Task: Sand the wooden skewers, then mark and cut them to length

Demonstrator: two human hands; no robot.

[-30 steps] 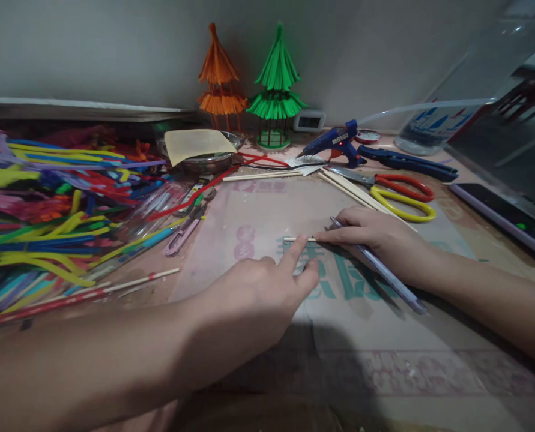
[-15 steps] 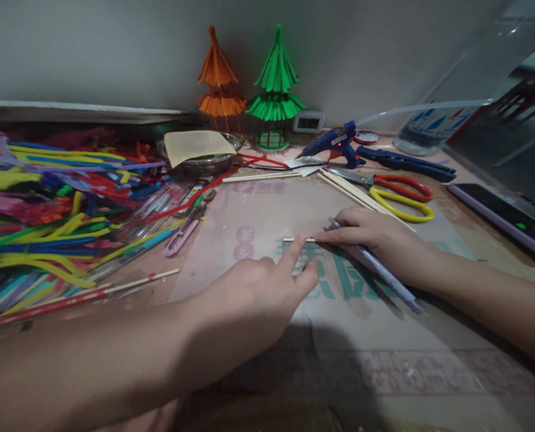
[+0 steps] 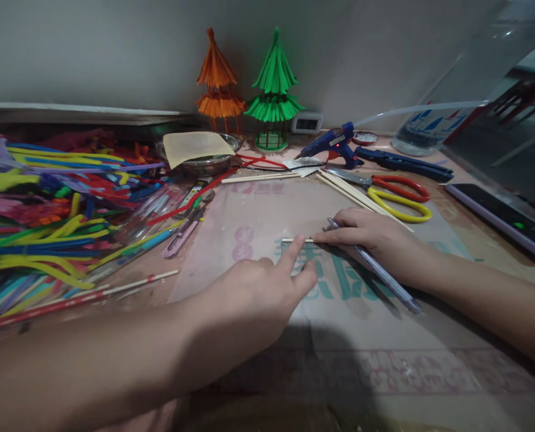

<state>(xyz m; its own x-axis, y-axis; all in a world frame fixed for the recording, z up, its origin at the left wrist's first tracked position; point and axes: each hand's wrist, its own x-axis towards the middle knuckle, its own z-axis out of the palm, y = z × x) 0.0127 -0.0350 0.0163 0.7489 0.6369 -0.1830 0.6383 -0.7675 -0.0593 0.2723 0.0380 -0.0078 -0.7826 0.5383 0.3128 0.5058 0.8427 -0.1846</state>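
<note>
A short thin wooden stick (image 3: 287, 240) lies crosswise on the plastic-covered work surface. My left hand (image 3: 262, 294) presses its index fingertip down on the stick, thumb just below and the other fingers curled. Under the stick, by that fingertip, shows a small strip of something clear and greyish that I cannot make out. My right hand (image 3: 375, 237) has its index fingertip at the stick's right end. A pale purple pen (image 3: 388, 279) is held in the right hand, slanting down to the right, its tip poking up past the fingers.
Colourful pipe cleaners (image 3: 60, 240) pile up at left. Behind stand an orange tower (image 3: 217, 78) and a green tower (image 3: 274, 78). A blue glue gun (image 3: 332, 144), scissors (image 3: 400, 195), pliers (image 3: 402, 162), wooden sticks (image 3: 355, 195) and a phone (image 3: 501, 222) lie at right, with a large clear bottle (image 3: 429, 129).
The whole view has shifted very slightly. Both hands, the stick and the pen keep the same positions relative to each other.
</note>
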